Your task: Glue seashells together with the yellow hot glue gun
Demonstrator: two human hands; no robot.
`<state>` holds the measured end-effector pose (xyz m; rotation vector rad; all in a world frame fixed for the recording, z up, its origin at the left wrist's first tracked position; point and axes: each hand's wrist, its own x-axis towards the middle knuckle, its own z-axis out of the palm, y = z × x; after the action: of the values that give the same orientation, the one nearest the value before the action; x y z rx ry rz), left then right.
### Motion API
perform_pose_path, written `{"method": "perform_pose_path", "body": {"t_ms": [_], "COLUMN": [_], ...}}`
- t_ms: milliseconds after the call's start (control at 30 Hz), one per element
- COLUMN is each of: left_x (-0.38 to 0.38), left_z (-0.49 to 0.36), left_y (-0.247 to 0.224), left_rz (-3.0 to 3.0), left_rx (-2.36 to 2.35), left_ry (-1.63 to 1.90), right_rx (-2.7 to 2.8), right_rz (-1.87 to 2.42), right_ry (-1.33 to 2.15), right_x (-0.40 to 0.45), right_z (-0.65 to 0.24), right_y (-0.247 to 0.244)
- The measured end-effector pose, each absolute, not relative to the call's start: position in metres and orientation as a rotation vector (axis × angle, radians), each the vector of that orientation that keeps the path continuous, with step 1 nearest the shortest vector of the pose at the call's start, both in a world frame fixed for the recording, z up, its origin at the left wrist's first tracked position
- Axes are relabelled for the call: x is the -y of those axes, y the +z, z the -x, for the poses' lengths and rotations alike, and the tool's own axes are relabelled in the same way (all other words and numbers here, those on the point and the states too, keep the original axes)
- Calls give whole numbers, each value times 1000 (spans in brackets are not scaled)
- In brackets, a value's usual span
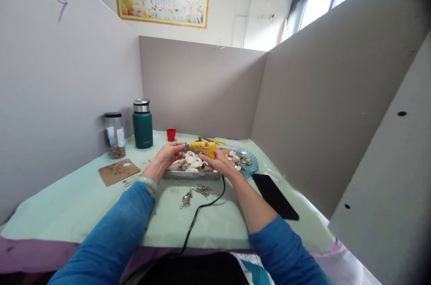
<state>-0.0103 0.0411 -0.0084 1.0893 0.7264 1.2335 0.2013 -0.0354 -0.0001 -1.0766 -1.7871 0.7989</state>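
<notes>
A yellow hot glue gun (206,147) is in my right hand (219,162), with my fingers wrapped round its handle. Its nozzle points left, toward the fingertips of my left hand (169,154). Those fingertips are pinched together by the nozzle; what is between them is too small to make out. Below both hands lies a metal tray (191,176) holding white seashells (191,162). From the gun's handle a black cord (202,206) runs down over the table's front edge. Small metal clips (187,199) lie in two loose piles in front of the tray.
Right of the tray stands a blue plate (253,169) of small shells, with a black flat slab (276,197) nearer me. On the left are a brown board (116,175), a clear jar (115,139) and a green flask (142,128). A red cup (171,135) stands behind. Grey partitions enclose the table.
</notes>
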Motion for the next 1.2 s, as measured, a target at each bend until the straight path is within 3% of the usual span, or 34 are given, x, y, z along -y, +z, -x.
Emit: {"method": "perform_pose_path", "body": {"t_ms": [1200], "left_x": [-39], "left_z": [10], "left_y": [-6], "left_rz": [-1086], "left_rx": [-777], "left_ry": [1232], "right_rx": [1784], "right_rz": [1082], "right_ry": [794], "right_x": [34], "right_z": [-201], "right_y": [-3]}}
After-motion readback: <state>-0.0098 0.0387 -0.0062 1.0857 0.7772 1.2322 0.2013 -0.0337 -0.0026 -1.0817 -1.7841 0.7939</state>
